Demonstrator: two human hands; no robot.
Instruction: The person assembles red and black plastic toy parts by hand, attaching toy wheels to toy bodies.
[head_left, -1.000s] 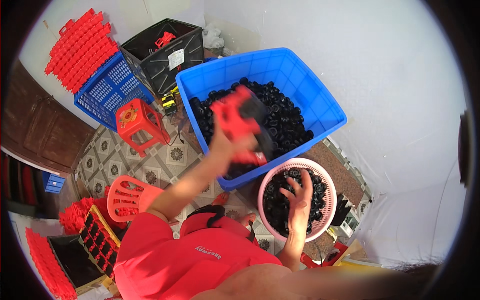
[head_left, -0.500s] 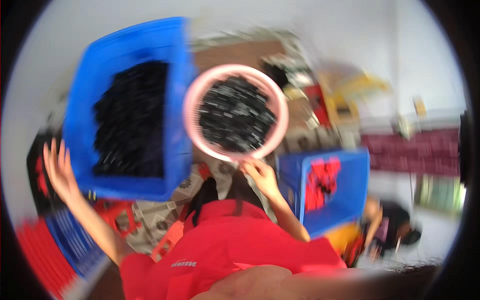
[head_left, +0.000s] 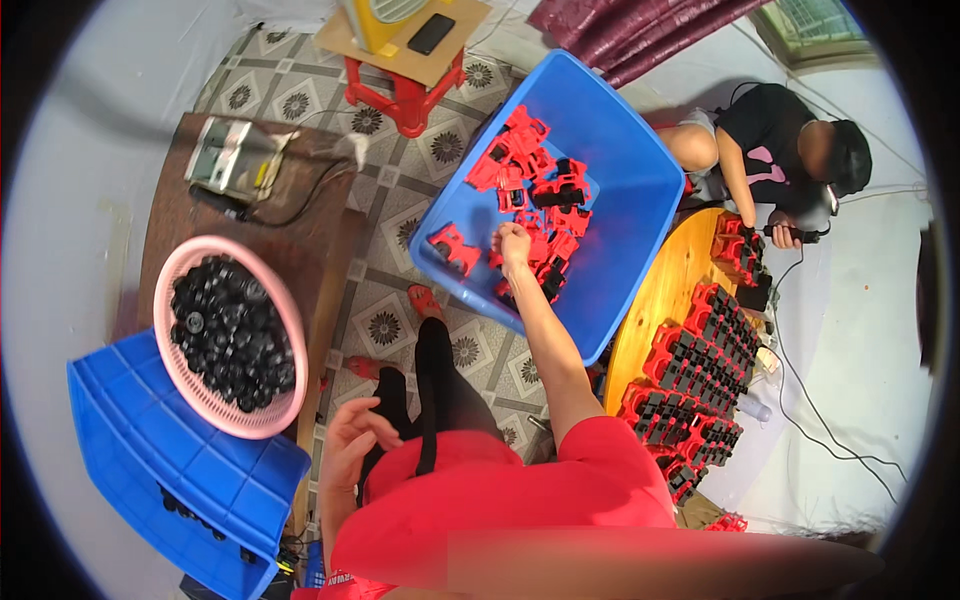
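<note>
My right hand reaches into a large blue bin. Its fingers are curled closed right over red-and-black toy vehicle bodies, and what they grip, if anything, is hidden. A single red body lies nearer the bin's left side. In front of my waist hangs my left hand, its fingers loosely bent and apart, with nothing in it. To my left, a pink round basket holds many small black wheel-like parts.
A co-worker sits at far right by a round yellow wooden table bearing rows of red-and-black vehicles. Left are a brown table with a small machine and another blue bin. A red stool stands ahead.
My view has turned right, toward the bin of red vehicle bodies. My right hand has left the pink basket's rim and reached into that bin; my left hand has come in near my waist.
</note>
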